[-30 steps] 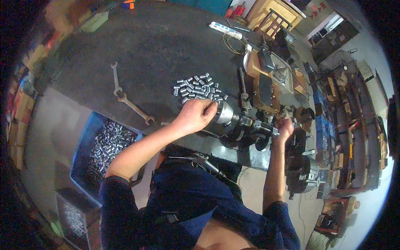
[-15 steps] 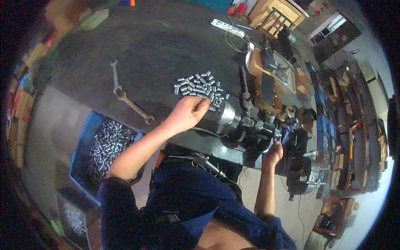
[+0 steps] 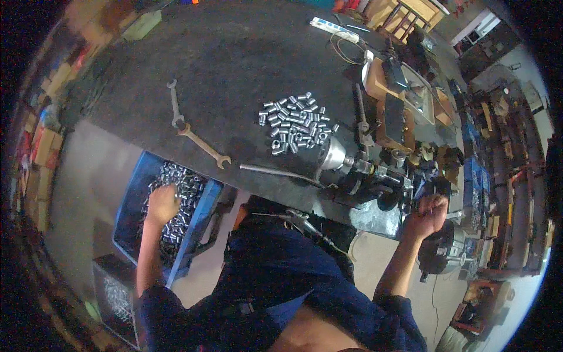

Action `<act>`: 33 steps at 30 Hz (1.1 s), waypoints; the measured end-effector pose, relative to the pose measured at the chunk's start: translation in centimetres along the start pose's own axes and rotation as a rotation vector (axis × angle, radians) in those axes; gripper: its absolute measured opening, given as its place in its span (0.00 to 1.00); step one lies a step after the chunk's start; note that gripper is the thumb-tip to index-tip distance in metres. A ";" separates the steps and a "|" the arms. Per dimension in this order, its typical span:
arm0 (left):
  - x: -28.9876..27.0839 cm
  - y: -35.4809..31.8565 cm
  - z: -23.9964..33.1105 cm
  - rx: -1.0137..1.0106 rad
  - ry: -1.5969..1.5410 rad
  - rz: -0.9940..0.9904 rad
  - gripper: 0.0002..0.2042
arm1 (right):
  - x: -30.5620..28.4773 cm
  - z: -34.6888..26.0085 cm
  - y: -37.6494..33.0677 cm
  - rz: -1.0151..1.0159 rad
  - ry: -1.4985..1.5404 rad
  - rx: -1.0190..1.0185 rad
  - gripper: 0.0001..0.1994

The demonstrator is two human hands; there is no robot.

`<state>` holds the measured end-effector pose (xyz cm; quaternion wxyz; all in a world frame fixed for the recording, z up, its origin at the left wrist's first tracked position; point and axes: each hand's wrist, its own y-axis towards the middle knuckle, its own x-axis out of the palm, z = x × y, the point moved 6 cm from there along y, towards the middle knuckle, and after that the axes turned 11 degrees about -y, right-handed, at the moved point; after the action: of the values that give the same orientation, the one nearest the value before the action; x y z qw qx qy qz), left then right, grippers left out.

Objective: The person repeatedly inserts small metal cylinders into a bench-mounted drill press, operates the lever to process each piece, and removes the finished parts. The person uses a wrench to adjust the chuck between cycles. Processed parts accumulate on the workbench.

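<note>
My left hand is over the blue bin, above a heap of small shiny metal sleeves. Its fingers are curled together, and whatever they hold is hidden. My right hand is closed like a fist by the right end of a small bench machine; I cannot make out what is in its grip. The machine has a cone-shaped silver head at its left end. Left of that head, a pile of loose metal sleeves lies on the dark bench top.
Two open-ended wrenches lie end to end on the bench. A metal rod lies along the front edge. An air blow gun is before my lap. Behind the machine are cardboard boxes and a power strip.
My left hand has gone from the sleeve pile on the bench down left into the blue bin. My right hand has shifted right along the machine. The view has turned slightly.
</note>
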<state>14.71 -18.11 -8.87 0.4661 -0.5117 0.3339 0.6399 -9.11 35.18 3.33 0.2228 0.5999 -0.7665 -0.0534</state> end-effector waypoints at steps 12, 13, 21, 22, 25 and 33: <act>-1.5 19.9 16.8 0.289 -0.495 0.256 0.07 | -4.7 12.4 -1.6 0.053 -0.132 0.336 0.10; -0.6 20.0 16.8 0.259 -0.438 0.207 0.08 | -4.5 12.1 -1.8 0.038 -0.139 0.350 0.10; 0.0 18.2 16.9 0.337 -0.400 0.145 0.08 | -3.9 10.4 -3.2 0.005 -0.130 0.406 0.09; -0.1 18.1 16.6 0.283 -0.438 0.140 0.08 | -3.8 10.1 -3.3 0.012 -0.129 0.412 0.08; -0.5 17.8 16.5 0.286 -0.391 0.206 0.07 | -3.9 10.3 -3.2 0.011 -0.115 0.425 0.08; -5.3 11.7 24.5 0.500 -1.648 -0.332 0.08 | -4.4 10.5 -3.1 0.021 -0.078 0.407 0.08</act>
<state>-4.43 -1.31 1.88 0.7444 0.1886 -0.0573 0.6380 -9.79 36.57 -8.35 0.0675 0.6219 -0.7759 0.0818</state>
